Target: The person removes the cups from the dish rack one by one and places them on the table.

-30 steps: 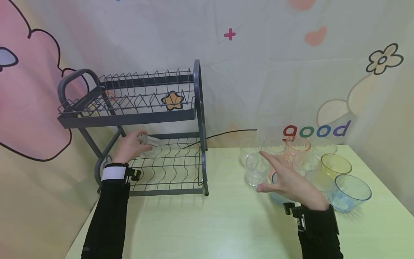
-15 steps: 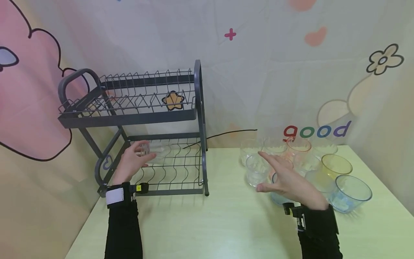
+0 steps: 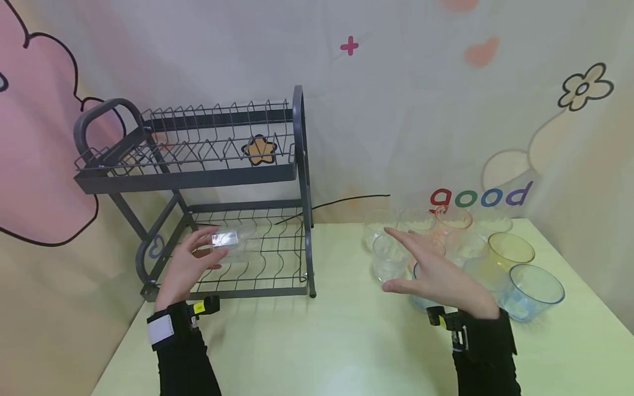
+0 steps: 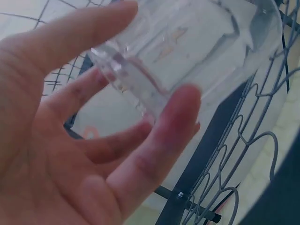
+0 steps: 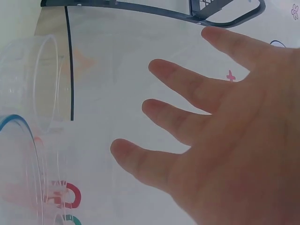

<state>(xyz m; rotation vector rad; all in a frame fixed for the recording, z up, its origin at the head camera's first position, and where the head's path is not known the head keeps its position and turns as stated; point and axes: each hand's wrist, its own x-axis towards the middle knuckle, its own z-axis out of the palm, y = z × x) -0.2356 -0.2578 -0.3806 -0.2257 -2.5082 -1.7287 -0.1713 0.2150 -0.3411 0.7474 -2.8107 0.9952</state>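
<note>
Closest to the camera you've got both black sleeves coming up over the pale green bench (image 3: 317, 341). The right hand (image 3: 436, 275) is hovering flat with its fingers spread and relaxed, holding nothing, just above a bunch of cups (image 3: 460, 253) on the right side of the bench: a clear one (image 3: 388, 258) right by the fingertips, a blue one (image 3: 535, 289) and a yellow one (image 3: 510, 250) further right. The left hand (image 3: 190, 264) has its fingers and thumb curled around a clear glass (image 3: 233, 242), gripping it by the base, tipped on its side with the mouth pointing right, over the wire bottom shelf of the grey dish rack (image 3: 297, 165). Can't tell if the glass actually touches the wires. Behind that, the rack's top shelf has an orange star badge (image 3: 258, 149), and a black cable (image 3: 346, 199) runs along the cartoon backdrop (image 3: 446, 110).
</note>
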